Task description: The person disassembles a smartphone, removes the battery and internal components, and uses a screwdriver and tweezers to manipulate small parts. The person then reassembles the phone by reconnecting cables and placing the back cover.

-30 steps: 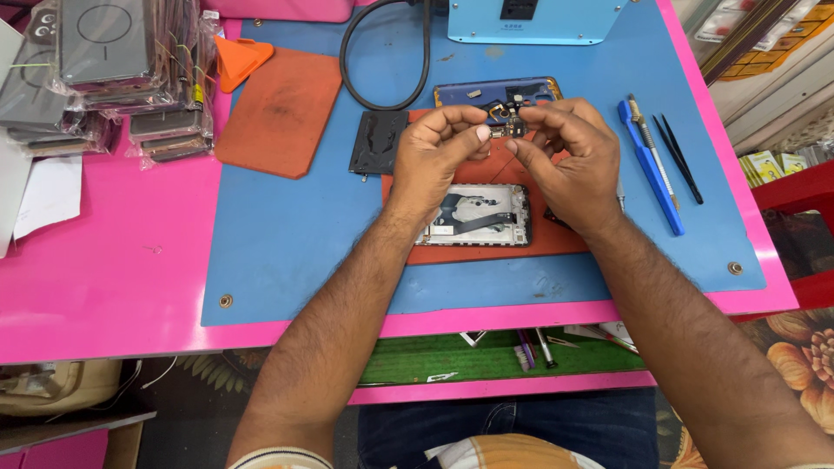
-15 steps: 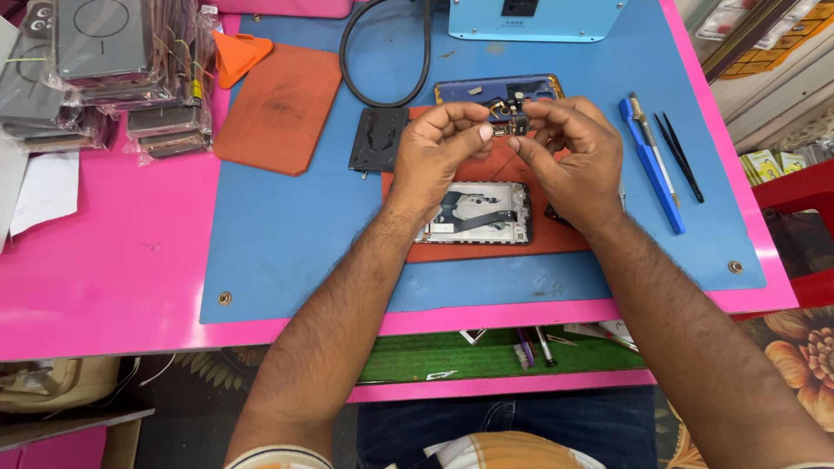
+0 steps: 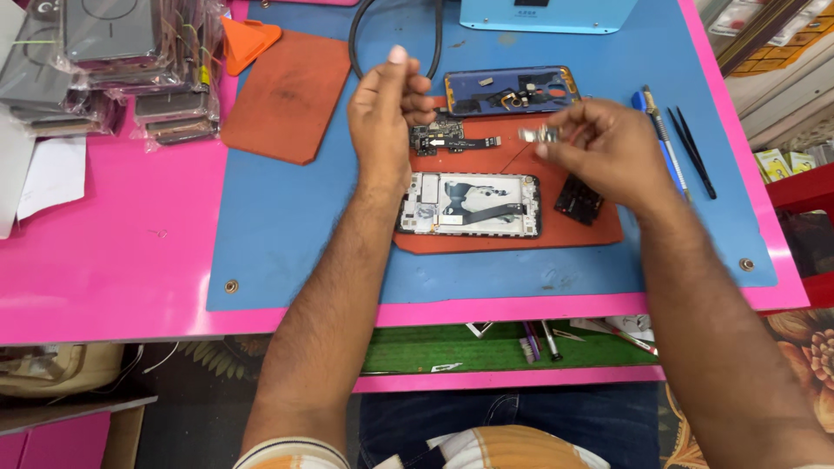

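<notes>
Both hands raised above the worktop [image 3: 113, 269]; right hand [image 3: 608, 148] pinching a small metal part [image 3: 540, 135] between thumb and fingertips, held over the far end of the orange mat [image 3: 512, 239]; left hand [image 3: 387, 108] holding nothing, fingers loosely curled, thumb upright; beneath the hands, a circuit board [image 3: 447, 137] lying on the mat; nearer the front edge, an opened phone frame [image 3: 469, 204], also on the mat; small black square piece [image 3: 578, 198] at the mat's right end; blue back cover [image 3: 511, 90] just beyond the mat; blue-handled screwdriver [image 3: 662, 139] and black tweezers [image 3: 692, 149] toward the right edge; second orange mat [image 3: 287, 95] toward the left; bagged phone cases [image 3: 104, 61] stacked at the far left corner.
</notes>
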